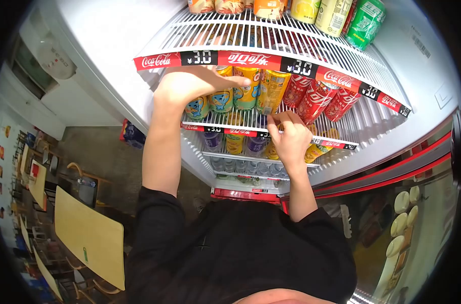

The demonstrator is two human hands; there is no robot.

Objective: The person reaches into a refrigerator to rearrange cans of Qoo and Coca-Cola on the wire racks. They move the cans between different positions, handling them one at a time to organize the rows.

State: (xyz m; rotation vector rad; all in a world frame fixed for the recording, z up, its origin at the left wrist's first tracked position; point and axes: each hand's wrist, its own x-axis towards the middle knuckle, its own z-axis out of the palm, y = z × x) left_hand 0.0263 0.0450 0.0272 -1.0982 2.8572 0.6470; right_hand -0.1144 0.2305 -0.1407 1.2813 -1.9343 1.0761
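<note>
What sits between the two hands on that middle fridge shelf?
Head view: yellow cans on the wire shelf stand between the left hand, up on the can tops, and the right hand at the shelf's front edge.

black short-sleeved shirt (pixel 240 248), sleeves to the elbows, bare left hand (pixel 190 83), bare right hand (pixel 291 141)

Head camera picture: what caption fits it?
Left hand over yellow cans, right hand at the shelf edge of an open drinks fridge.
</note>
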